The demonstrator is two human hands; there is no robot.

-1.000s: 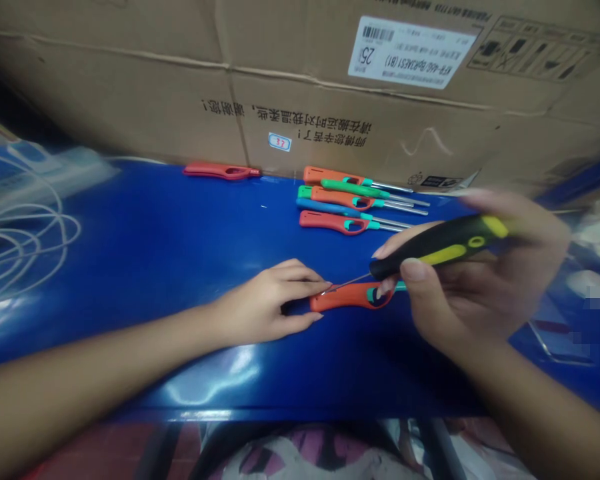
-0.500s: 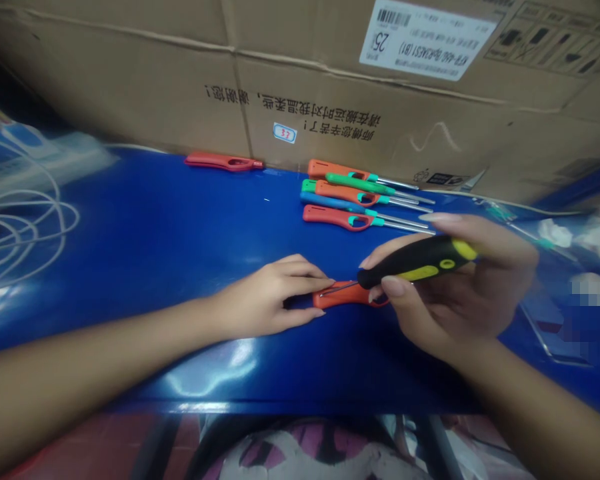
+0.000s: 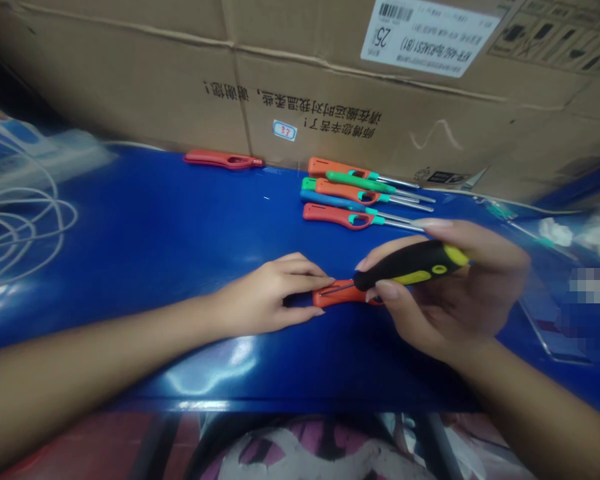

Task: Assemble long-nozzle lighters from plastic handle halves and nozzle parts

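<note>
An orange lighter handle (image 3: pixel 325 298) lies flat on the blue table, its right end partly hidden behind my right hand. My left hand (image 3: pixel 273 293) pinches the handle's left end between thumb and fingers. In my right hand (image 3: pixel 450 293) is a black and yellow screwdriver (image 3: pixel 405 265), held at a low slant. Its thin shaft runs left along the handle, and the tip meets the handle near its left end. Beyond my hands lie several long-nosed lighters (image 3: pixel 337 215) in orange, green and blue, metal tubes pointing right.
A red lighter shell (image 3: pixel 223 159) rests by the large cardboard box (image 3: pixel 170 80) along the table's back. White cable (image 3: pixel 55 247) coils at the left. Loose lighter parts (image 3: pixel 527 235) and white scraps (image 3: pixel 555 232) lie at the right, near a flat glassy object (image 3: pixel 550 333).
My right hand and the screwdriver have shifted slightly left and tilted a little. My left hand and the lighter handle have stayed in place.
</note>
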